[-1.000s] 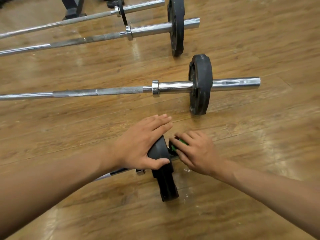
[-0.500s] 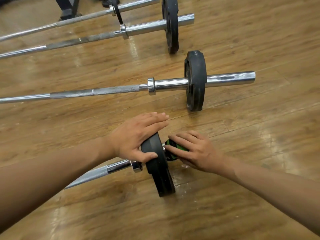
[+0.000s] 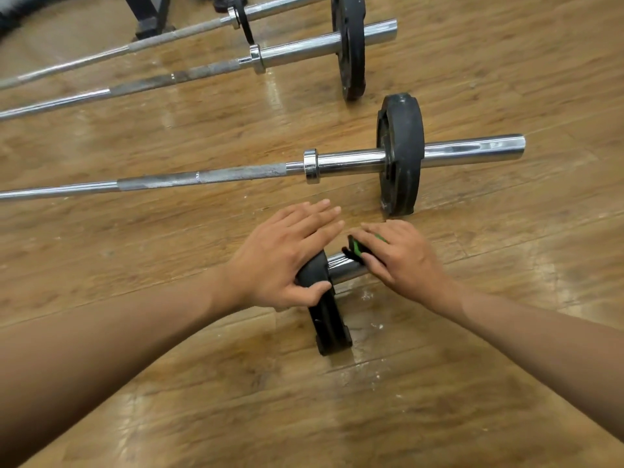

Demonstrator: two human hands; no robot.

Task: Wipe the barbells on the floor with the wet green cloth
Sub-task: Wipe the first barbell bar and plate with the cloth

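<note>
Several barbells lie on the wooden floor. The nearest barbell has a black plate (image 3: 329,325) and a chrome sleeve (image 3: 344,269) poking out to its right. My left hand (image 3: 280,255) lies flat over the top of that plate, thumb hooked on its near face. My right hand (image 3: 401,260) is wrapped around the sleeve with the green cloth (image 3: 358,246) under its fingers; only a small green and dark edge shows. The shaft of this bar is hidden under my left arm. A second barbell (image 3: 351,162) lies just beyond.
Two more barbells (image 3: 297,55) lie farther back, one with a tall black plate (image 3: 351,45). A dark rack foot (image 3: 150,18) stands at the top left. White specks and wet streaks mark the floor (image 3: 368,319) beside the near plate.
My right hand has slid with the cloth to the right along the sleeve, away from the plate, baring chrome between them. My left hand stays on the plate.
</note>
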